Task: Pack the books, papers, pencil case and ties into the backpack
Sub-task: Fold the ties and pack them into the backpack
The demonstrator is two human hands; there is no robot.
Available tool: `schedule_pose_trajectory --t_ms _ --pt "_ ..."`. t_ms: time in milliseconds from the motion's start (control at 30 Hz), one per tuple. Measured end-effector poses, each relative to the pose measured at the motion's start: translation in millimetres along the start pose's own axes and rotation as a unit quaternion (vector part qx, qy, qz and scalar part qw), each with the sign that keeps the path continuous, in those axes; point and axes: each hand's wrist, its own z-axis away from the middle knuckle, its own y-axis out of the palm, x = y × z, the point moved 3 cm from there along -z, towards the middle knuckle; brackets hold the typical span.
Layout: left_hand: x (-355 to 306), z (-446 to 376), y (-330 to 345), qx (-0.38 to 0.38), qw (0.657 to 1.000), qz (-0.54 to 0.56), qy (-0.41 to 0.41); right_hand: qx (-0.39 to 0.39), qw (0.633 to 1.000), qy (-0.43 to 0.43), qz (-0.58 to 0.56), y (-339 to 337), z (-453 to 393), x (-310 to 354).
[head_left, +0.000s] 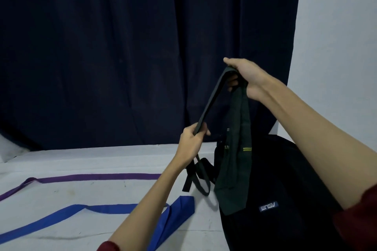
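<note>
I see the right hand (pixel 247 76) pinching the dark green tie (pixel 234 149) up high, the left hand (pixel 191 140) gripping its narrow end, above the black backpack (pixel 285 199). Blue tie (pixel 173 216) and purple tie (pixel 98 177) lie on the white surface (pixel 91 193).

dim room, dark curtain backdrop
a dark navy curtain (pixel 122 57) is hung across the back; a pale wall (pixel 336 36) is seen at right, and a white, scuffed surface (pixel 81 161) is spread below.
</note>
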Motion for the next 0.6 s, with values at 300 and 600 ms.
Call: schedule_pose_trajectory --t_ms 300,600 --pt "92 22 -12 0.021 0.984 -0.097 -0.148 0.02 0.999 -0.018 -0.024 2 -5 -1" --pt "-16 -1 -17 0.024 0.996 0.087 0.006 0.089 0.996 -0.02 -0.003 18 -8 -11"
